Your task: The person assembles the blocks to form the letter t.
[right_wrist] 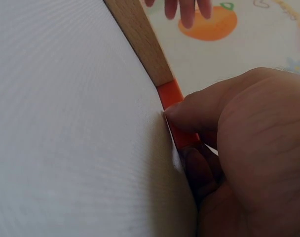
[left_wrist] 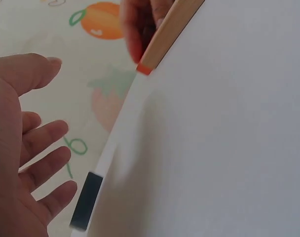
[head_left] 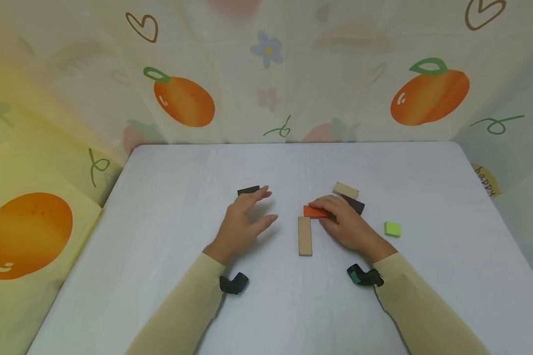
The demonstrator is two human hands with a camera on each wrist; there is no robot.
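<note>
My right hand (head_left: 348,224) pinches an orange block (head_left: 313,211) between thumb and fingers, its thumb (right_wrist: 182,116) on the block's near side. The orange block lies flat on the table, crosswise at the far end of a plain wooden block (head_left: 305,236); the two touch in the right wrist view. My left hand (head_left: 240,227) hovers over the table with fingers spread, holding nothing. Just beyond its fingers lies a black block (head_left: 248,190), also seen as a dark block (left_wrist: 87,201) in the left wrist view.
Behind my right hand lie another plain wooden block (head_left: 346,190) and a dark block (head_left: 354,203), close together and partly covered by the hand. A small light green block (head_left: 393,229) sits to the right. The white table (head_left: 160,296) ends at a patterned cloth (head_left: 231,64).
</note>
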